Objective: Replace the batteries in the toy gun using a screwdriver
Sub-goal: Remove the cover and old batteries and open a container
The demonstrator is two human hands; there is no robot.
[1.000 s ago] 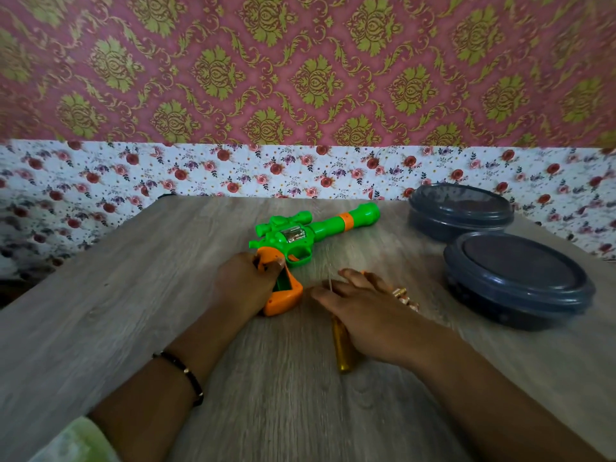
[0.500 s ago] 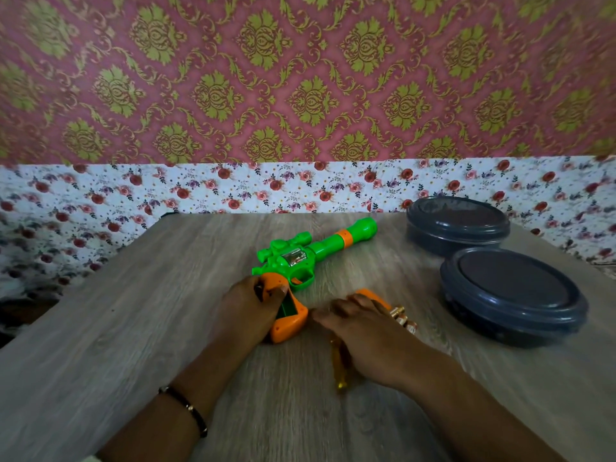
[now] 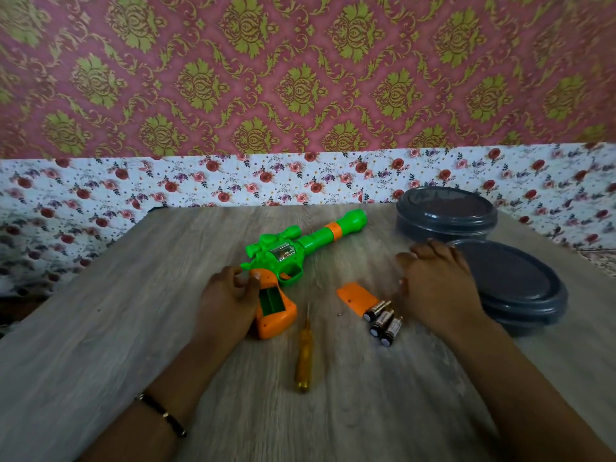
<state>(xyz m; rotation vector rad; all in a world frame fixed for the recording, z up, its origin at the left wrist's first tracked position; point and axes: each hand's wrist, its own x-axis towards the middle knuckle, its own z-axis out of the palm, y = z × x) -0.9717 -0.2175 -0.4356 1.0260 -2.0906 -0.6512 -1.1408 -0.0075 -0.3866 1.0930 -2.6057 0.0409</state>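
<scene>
- The toy gun [image 3: 293, 251] lies on its side on the counter [image 3: 100, 328], its orange grip toward the person and the battery bay exposed and apparently empty.
- The left hand [image 3: 230, 301] grips the orange handle, thumb against it, likely to steady the gun for loading.
- The battery cover [image 3: 356, 296] and three batteries [image 3: 383, 323] lie together just right of the gun, within reach.
- The screwdriver [image 3: 304, 353] lies untouched between the gun and the batteries.
- The right hand [image 3: 436, 288] hovers by the nearer of two dark lidded containers [image 3: 520, 295]; motion blur prevents telling whether the fingers are curled.
- Change: half a second ago the right hand covered the screwdriver and cover; it has since moved rightward, exposing them.
</scene>
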